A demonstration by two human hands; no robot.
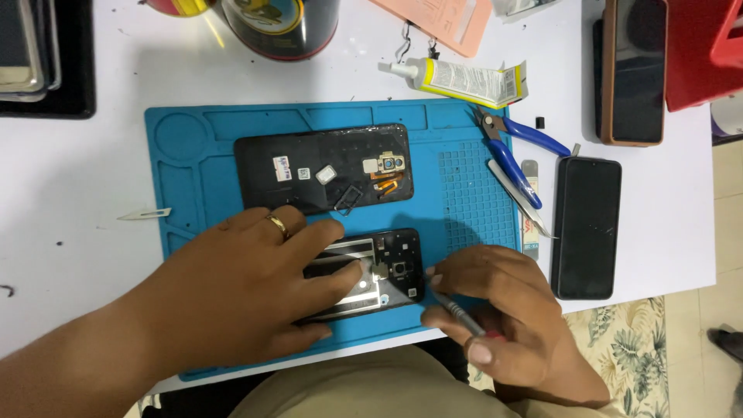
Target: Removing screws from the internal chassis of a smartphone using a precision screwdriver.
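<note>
White tabletop (70, 193) across the whole frame, blue work mat (193, 139) at centre.

On the mat's upper middle: a black phone back (321, 170), camera side up, untouched. Risk of a nudge from the left wrist, with the orange flex near its camera exposed.

Lower centre: opened phone frame (387, 275), pinned flat under the left hand (255, 290), fingers spread, fingertips on the metal plate. Risk of too much pressure bending the frame or smearing the contacts.

Lower right: right hand (503, 329) clamped on a thin metal screwdriver (457, 313), tip at the frame's right edge near the camera hole. Likely hazard: a slip of the tip, scratching the board or lens; a loosened screw rolling off the mat's near edge.

Right of the mat: dark phone (586, 226), face up, close to the working elbow. Blue-handled cutters (515, 147) and a glue tube (464, 77) in the upper right, well apart from both hands. Loose blade (145, 213) at left, a cut risk to a reaching hand.
</note>
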